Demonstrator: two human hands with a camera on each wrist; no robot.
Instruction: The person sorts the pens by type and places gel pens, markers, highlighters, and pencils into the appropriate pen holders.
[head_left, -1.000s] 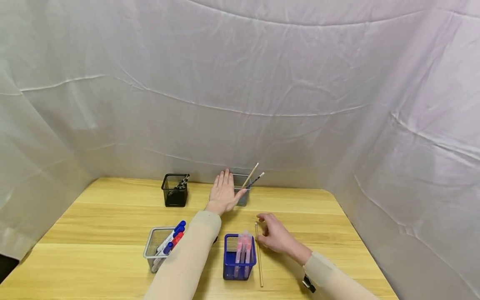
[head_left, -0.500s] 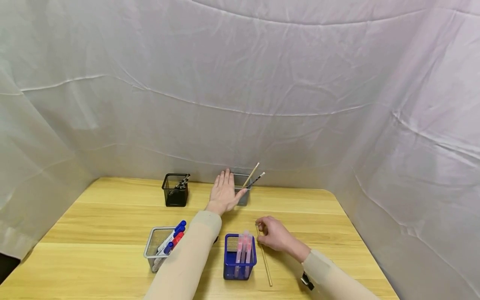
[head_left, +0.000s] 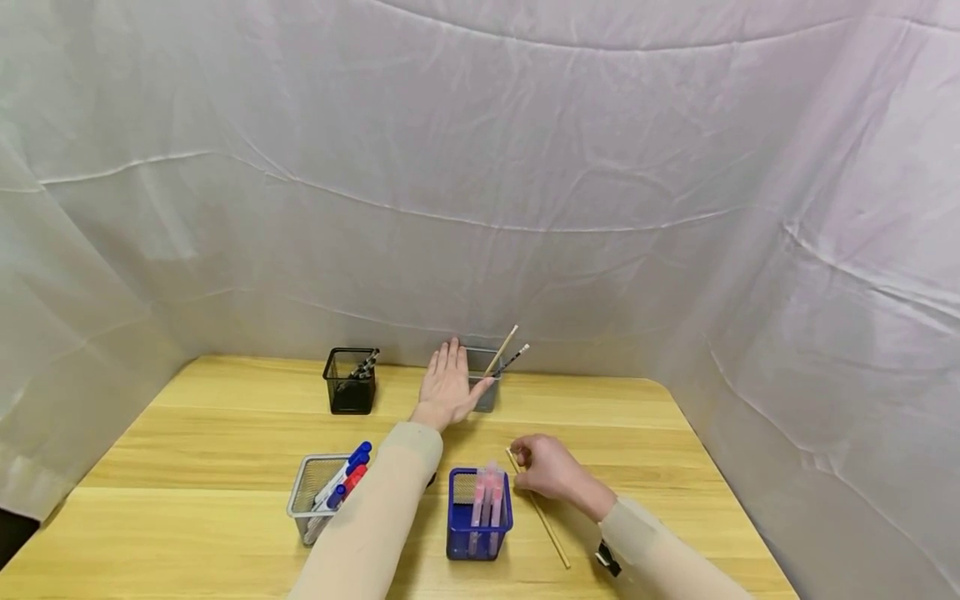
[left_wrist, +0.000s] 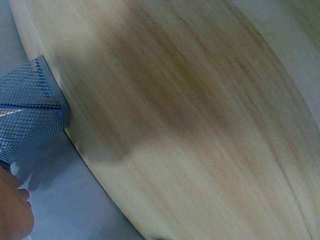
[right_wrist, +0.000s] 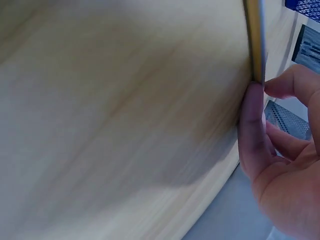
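Observation:
My right hand [head_left: 553,470] pinches a yellow pencil [head_left: 551,533] near its eraser end, just right of the blue mesh pen holder [head_left: 461,540]. In the right wrist view, thumb and fingertips meet on the pencil [right_wrist: 256,42]. At the back of the table, my left hand [head_left: 446,387] lies against the grey mesh pen holder [head_left: 486,400], fingers straight along its left side and thumb across its front. Two pencils [head_left: 501,350], one yellow and one dark patterned, lean out of this holder to the right. The left wrist view catches the holder's mesh side [left_wrist: 30,112].
Pink-capped pens [head_left: 487,500] stand in the blue holder. A silver mesh holder [head_left: 300,504] with blue and red markers is at the front left, partly behind my left sleeve. A black mesh holder [head_left: 350,400] with dark pens stands at the back left. Grey fabric [head_left: 480,167] surrounds the table.
My right fingers have closed on the yellow pencil. Its near end has swung to the right, from upright in view to slanted. The left hand has stayed in place.

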